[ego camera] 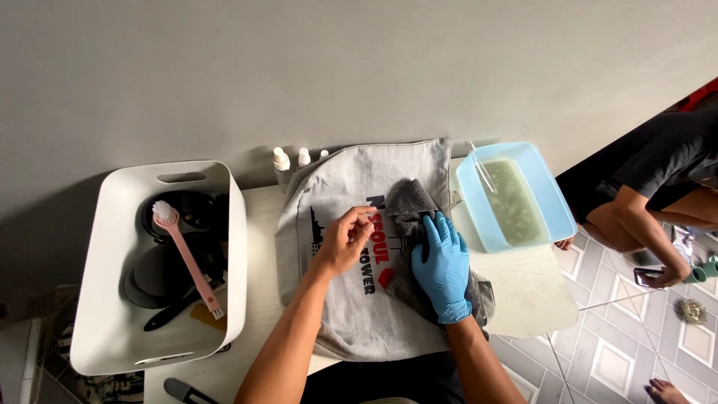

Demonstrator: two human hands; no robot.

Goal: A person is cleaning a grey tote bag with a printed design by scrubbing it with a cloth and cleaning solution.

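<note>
Both forearms reach up from the bottom edge onto a grey cloth bag [351, 299] spread flat over the white table [523, 292], its printed side facing up. Left of it stands a white bin [101, 299] holding dark things and a pink brush [187, 258]; to the right sits a pale blue tub [557, 202] of cloudy, greenish liquid with a thin tool leaning in one corner. Three small white bottles [281, 161] stand behind the bag near the wall. Another person sits on the tiled floor at far right, well apart.

As for how far the work has come, the bag looks to be mid-cleaning: a dark grey rag [407, 206] lies on the print, yet the fabric shows no clear wet patch or suds, so most of the surface seems yet to be gone over, as I judge it.

The left hand [345, 241], bare, is loosely curled, fingertips pinching the bag's cloth just beside the rag. The right hand [443, 265], in a blue glove, lies flat and spread, pressing the rag down onto the bag without closing around it.
</note>
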